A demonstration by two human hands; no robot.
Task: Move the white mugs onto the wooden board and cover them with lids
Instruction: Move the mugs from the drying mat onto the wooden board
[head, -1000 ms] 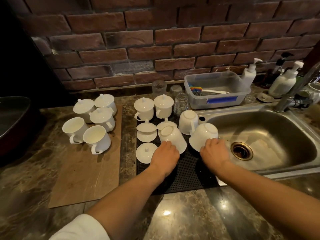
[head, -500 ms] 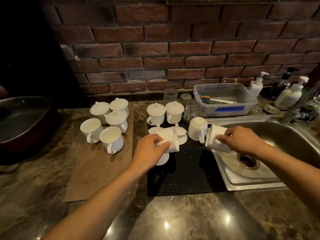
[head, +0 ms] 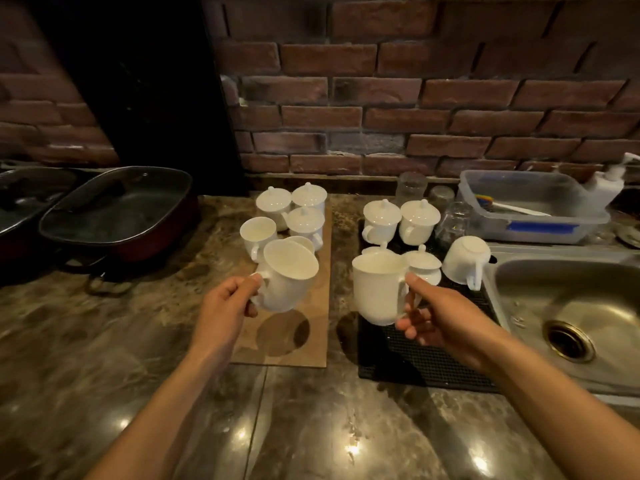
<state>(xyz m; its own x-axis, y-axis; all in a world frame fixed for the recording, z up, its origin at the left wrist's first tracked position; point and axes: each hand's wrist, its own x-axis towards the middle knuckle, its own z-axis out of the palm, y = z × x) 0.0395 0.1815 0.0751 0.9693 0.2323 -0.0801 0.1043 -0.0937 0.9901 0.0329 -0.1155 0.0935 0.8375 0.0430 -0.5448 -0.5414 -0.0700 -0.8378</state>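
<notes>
Left hand (head: 227, 306) grips a tilted white mug (head: 287, 275) above the wooden board (head: 311, 344); right hand (head: 440, 323), at 3 o'clock, grips an upright white mug (head: 377, 289).

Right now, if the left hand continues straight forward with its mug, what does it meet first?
Probably the open mug just behind the held mug in the left hand, at the wooden board's near cluster; depth is unclear.

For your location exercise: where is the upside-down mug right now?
In the head view, the upside-down mug sits right of centre on the black mat, beside the sink.
</notes>
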